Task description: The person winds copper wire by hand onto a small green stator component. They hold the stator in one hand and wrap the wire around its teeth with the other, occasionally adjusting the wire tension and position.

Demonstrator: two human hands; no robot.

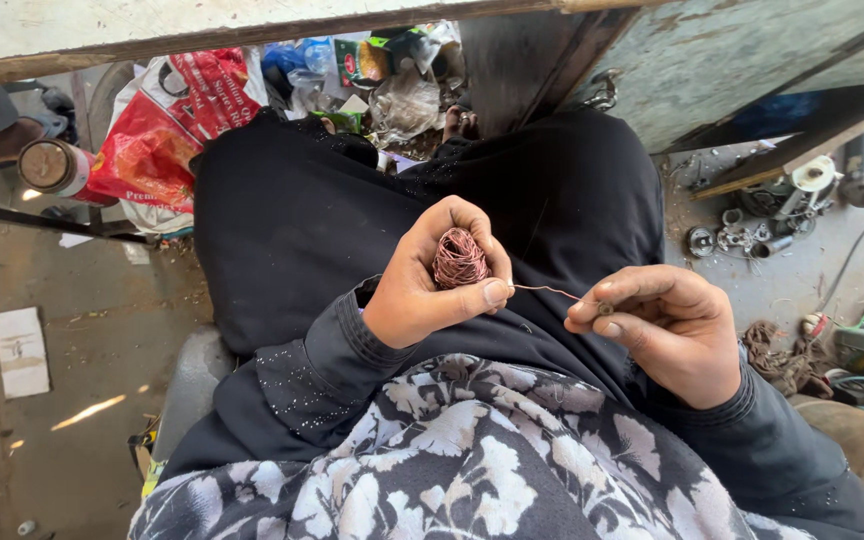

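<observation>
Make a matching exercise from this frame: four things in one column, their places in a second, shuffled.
1. ball of copper wire
2. red plastic bag
3. metal parts
4. white card

a. floor, far right
b. left hand
c. floor, far left
d. upper left, beside the black garment

Pairs: 1-b, 2-d, 3-a, 4-c
</observation>
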